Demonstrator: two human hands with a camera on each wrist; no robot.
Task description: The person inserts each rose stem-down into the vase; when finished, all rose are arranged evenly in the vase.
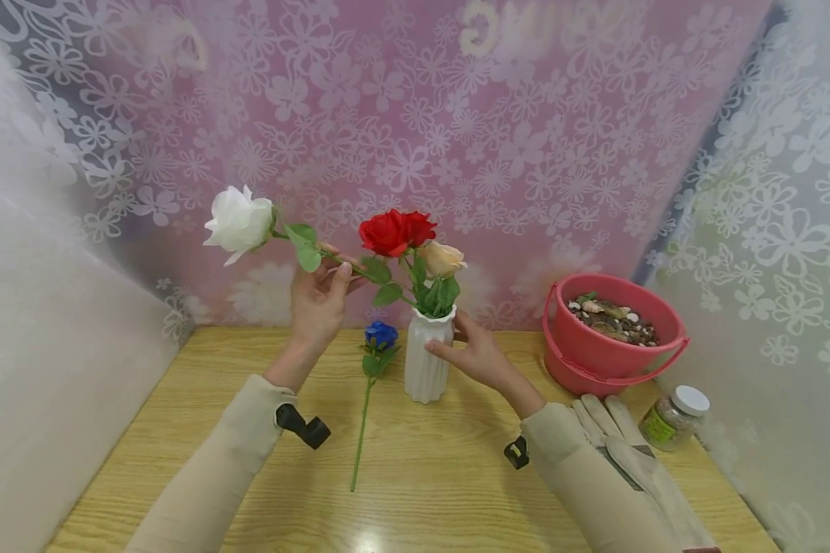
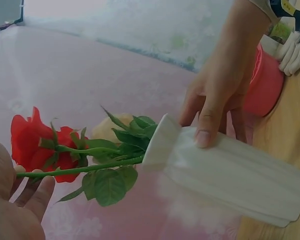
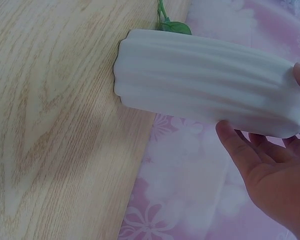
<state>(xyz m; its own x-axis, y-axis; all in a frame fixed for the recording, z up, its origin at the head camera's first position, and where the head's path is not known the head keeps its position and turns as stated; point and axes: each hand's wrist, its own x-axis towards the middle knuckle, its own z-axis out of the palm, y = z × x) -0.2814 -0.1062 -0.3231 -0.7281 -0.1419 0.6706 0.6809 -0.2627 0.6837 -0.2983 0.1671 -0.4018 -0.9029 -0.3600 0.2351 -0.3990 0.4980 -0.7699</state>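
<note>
Evidently the white rose (image 1: 240, 221) is the piece in hand: it leans far over to the person's left, its green stem (image 2: 90, 168) slanting down to the rim of the ribbed white vase (image 1: 425, 372), where the lower end appears to run inside. How deep it reaches is hidden.

With such a lean, the likeliest trouble is leverage: if the bloom were let go at this angle, its weight could swing the stem round or drag the vase over, should the steadying hand come off too. The leaves on the lower stem might also snag on the scalloped rim, or push aside the red roses (image 1: 387, 233) and cream rose (image 1: 443, 259) standing in the mouth.

The left hand (image 1: 318, 303) pinches the stem between thumb and fingers partway along; the bloom and one leaf cluster lie outward of that pinch, while more leaves and the lower stem lie between it and the vase. The right hand (image 1: 483, 359) grips the vase just below the rim, thumb in front.

Near the vase's foot, a blue rose (image 1: 380, 336) lies on the wooden table (image 1: 304, 491). Farther right are a pink bucket (image 1: 581, 357) of shells and pebbles, work gloves (image 1: 646, 468) and a lidded jar (image 1: 667, 421).
</note>
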